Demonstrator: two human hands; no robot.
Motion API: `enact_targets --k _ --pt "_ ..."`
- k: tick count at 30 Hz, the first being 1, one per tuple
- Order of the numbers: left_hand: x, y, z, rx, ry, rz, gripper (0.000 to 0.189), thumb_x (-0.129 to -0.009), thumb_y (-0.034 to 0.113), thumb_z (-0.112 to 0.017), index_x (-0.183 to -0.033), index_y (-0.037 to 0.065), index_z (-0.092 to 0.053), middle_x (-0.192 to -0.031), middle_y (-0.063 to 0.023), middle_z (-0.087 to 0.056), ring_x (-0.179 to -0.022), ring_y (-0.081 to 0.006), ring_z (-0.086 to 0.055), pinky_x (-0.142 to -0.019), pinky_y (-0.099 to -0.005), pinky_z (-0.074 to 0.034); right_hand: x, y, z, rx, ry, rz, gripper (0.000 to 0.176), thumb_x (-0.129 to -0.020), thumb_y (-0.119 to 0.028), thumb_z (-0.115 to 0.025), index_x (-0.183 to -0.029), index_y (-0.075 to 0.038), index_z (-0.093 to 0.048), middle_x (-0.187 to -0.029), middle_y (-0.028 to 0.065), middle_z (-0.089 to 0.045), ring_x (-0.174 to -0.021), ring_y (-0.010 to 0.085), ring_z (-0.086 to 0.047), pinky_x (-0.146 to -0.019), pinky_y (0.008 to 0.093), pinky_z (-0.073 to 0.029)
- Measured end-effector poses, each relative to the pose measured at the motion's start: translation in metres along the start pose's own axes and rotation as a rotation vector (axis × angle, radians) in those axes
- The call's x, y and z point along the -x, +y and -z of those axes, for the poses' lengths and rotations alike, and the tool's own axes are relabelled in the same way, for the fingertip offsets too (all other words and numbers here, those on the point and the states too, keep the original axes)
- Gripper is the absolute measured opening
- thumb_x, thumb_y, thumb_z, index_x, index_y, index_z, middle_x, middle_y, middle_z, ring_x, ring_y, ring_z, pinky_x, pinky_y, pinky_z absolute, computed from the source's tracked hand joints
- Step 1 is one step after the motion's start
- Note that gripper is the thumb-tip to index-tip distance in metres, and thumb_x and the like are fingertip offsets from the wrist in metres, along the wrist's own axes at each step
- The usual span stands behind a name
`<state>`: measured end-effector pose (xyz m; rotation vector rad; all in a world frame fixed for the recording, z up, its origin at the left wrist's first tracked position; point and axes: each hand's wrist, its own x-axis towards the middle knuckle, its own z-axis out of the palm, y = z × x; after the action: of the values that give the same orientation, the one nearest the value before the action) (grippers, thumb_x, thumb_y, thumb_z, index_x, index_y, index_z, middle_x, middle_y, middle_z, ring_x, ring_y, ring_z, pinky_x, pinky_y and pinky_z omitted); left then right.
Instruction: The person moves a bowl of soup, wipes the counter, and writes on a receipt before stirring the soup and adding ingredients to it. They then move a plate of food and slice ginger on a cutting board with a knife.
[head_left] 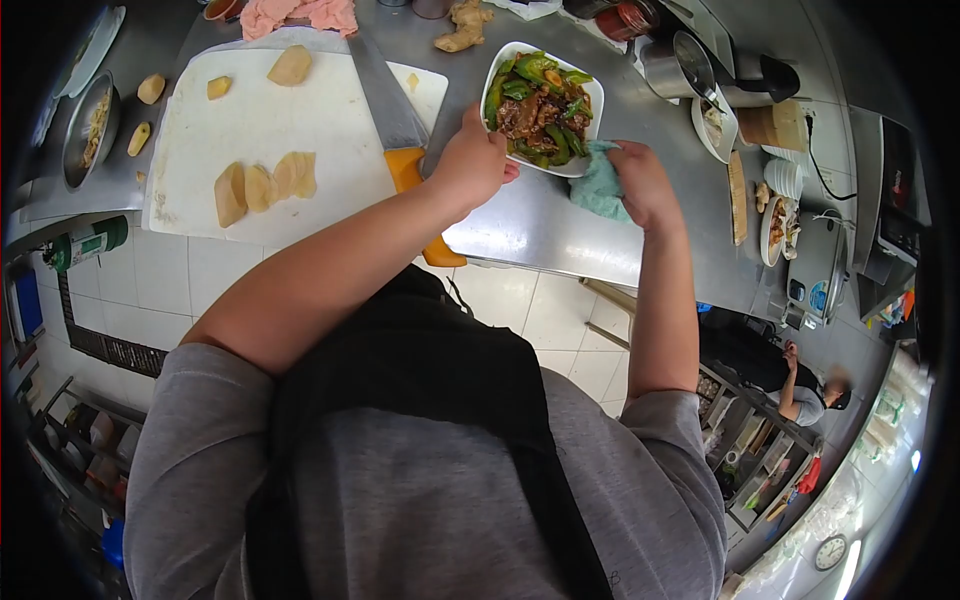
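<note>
A square white dish [594, 94] holds browned meat and green peppers [545, 105]. My left hand [474, 165] grips the dish at its lower left edge, fingers closed on the rim. At the lower right corner of the dish, my right hand [645, 185] has its fingers closed on a green cloth [602, 185], which touches the dish. Left of my left hand, a cleaver [385, 95] with an orange handle [405, 170] lies over the edge of a white cutting board [200, 130]. Pale sliced pieces [258, 187] rest on this board.
Ginger root [463, 27] lies behind the dish on the steel counter [540, 225]. A metal bowl [75, 140] stands far left. Pots [670, 70], a white bowl [715, 140] and plates are at the right. Another person [790, 385] is at the lower right.
</note>
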<state>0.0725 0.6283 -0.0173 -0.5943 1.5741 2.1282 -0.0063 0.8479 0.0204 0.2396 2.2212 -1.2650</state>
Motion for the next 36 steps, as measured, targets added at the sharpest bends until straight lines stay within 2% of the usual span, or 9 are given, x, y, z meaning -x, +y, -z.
enact_targets --k 4,9,13,15,20,25,29,31,36 --pt "0.002 -0.003 0.001 -0.007 -0.038 0.000 0.050 -0.102 0.013 -0.029 -0.148 0.006 -0.010 -0.109 -0.0222 -0.062 -0.093 -0.0239 -0.067 -0.084 -0.0341 -0.057 0.014 0.007 0.037 -0.575 -0.276 -0.214 0.029 -0.097 -0.014 -0.045 -0.122 -0.003 -0.056 -0.110 0.0121 -0.064 -0.096 0.0266 -0.063 -0.083 0.0482 -0.050" --pt "0.003 -0.003 0.004 -0.005 -0.068 0.005 0.051 -0.103 0.015 -0.029 -0.149 0.009 -0.010 -0.110 -0.0216 -0.063 -0.092 -0.0226 -0.067 -0.083 -0.0338 -0.056 0.049 0.021 0.048 -0.732 -0.094 -0.152 0.032 -0.097 -0.009 -0.042 -0.127 -0.007 -0.053 -0.114 0.0110 -0.062 -0.101 0.0270 -0.062 -0.085 0.0476 -0.050" --pt "0.001 -0.003 0.009 -0.036 -0.105 0.013 0.051 -0.103 0.017 -0.030 -0.150 0.012 -0.009 -0.109 -0.0215 -0.063 -0.092 -0.0218 -0.066 -0.083 -0.0336 -0.055 0.061 0.055 0.028 -0.217 0.231 0.118 0.030 -0.096 -0.008 -0.047 -0.123 -0.001 -0.056 -0.121 0.0174 -0.059 -0.106 0.0319 -0.060 -0.094 0.0444 -0.047" --pt "0.002 -0.002 0.009 -0.048 -0.108 0.015 0.052 -0.104 0.017 -0.031 -0.150 0.012 -0.008 -0.108 -0.0211 -0.063 -0.091 -0.0216 -0.066 -0.083 -0.0338 -0.055 0.067 0.073 0.003 0.757 0.402 0.396 0.035 -0.094 -0.019 -0.058 -0.121 0.003 -0.055 -0.125 0.0222 -0.057 -0.112 0.0366 -0.055 -0.099 0.0458 -0.044" --pt "-0.002 0.002 0.011 -0.064 -0.103 0.036 0.054 -0.103 0.016 -0.031 -0.151 0.013 -0.007 -0.105 -0.0193 -0.064 -0.089 -0.0214 -0.066 -0.081 -0.0339 -0.056 0.052 0.096 -0.056 0.909 0.804 0.660 0.055 -0.082 -0.025 -0.075 -0.123 0.004 -0.052 -0.133 0.0252 -0.050 -0.125 0.0427 -0.047 -0.106 0.0481 -0.039" --pt "-0.012 0.016 0.022 -0.203 -0.108 0.089 0.049 -0.103 0.017 -0.030 -0.150 0.012 -0.017 -0.099 -0.0171 -0.065 -0.084 -0.0206 -0.067 -0.076 -0.0320 -0.057 0.039 0.097 -0.030 0.825 0.550 0.725 0.050 -0.087 -0.009 -0.069 -0.133 -0.006 -0.049 -0.129 0.0240 -0.055 -0.121 0.0380 -0.054 -0.101 0.0427 -0.045" --pt "-0.018 0.023 0.028 -0.297 -0.159 0.116 0.050 -0.103 0.018 -0.030 -0.151 0.011 -0.019 -0.097 -0.0163 -0.065 -0.082 -0.0195 -0.067 -0.076 -0.0311 -0.057 0.027 0.075 -0.013 0.196 0.581 0.377 0.041 -0.097 -0.012 -0.056 -0.137 -0.005 -0.047 -0.124 0.0163 -0.061 -0.107 0.0287 -0.064 -0.091 0.0375 -0.052" --pt "-0.020 0.022 0.029 -0.321 -0.193 0.118 0.051 -0.103 0.018 -0.030 -0.152 0.011 -0.017 -0.097 -0.0163 -0.065 -0.082 -0.0193 -0.067 -0.076 -0.0311 -0.057 0.022 0.062 -0.027 -0.805 0.336 0.003 0.037 -0.100 -0.013 -0.050 -0.134 0.001 -0.047 -0.125 0.0165 -0.060 -0.108 0.0264 -0.062 -0.094 0.0394 -0.051" --pt "-0.018 0.024 0.036 -0.321 -0.307 0.135 0.054 -0.103 0.018 -0.031 -0.153 0.010 -0.013 -0.099 -0.0163 -0.064 -0.083 -0.0189 -0.066 -0.077 -0.0315 -0.057 -0.031 0.048 0.007 -1.209 -0.140 -0.133 0.040 -0.103 -0.025 -0.040 -0.128 0.005 -0.051 -0.125 0.0219 -0.058 -0.106 0.0321 -0.061 -0.095 0.0441 -0.051"
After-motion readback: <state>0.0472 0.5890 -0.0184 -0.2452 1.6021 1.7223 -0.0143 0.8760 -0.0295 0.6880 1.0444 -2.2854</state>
